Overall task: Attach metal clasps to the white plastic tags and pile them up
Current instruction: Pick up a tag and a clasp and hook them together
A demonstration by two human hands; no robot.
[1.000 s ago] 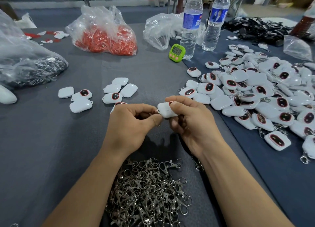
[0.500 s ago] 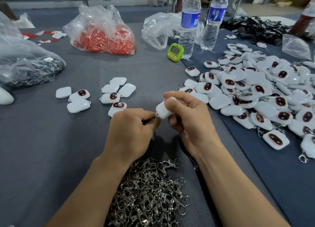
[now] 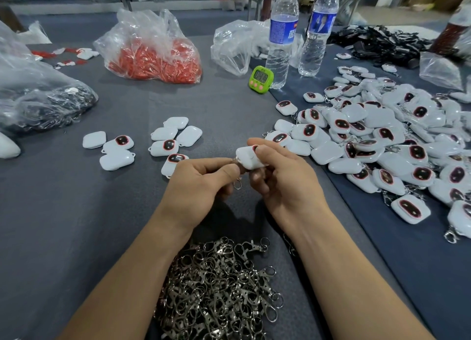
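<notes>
Over the last second we have lifted the white tag (image 3: 247,158) slightly and turned it, so more of its plain side faces up. It sits just above the grey table (image 3: 63,225), between our hands. Our right hand (image 3: 285,186) grips it with thumb on top and fingers curled beneath. Our left hand (image 3: 201,186) pinches the metal clasp (image 3: 237,184) between thumb and forefinger at the tag's left corner. The clasp's ring now hangs in view below the thumb, where before it was hidden. We judge the clasp is hooking on or just hooked, though the joint itself is covered. If so, this tag can go next to the finished pile (image 3: 382,135) on the right.
</notes>
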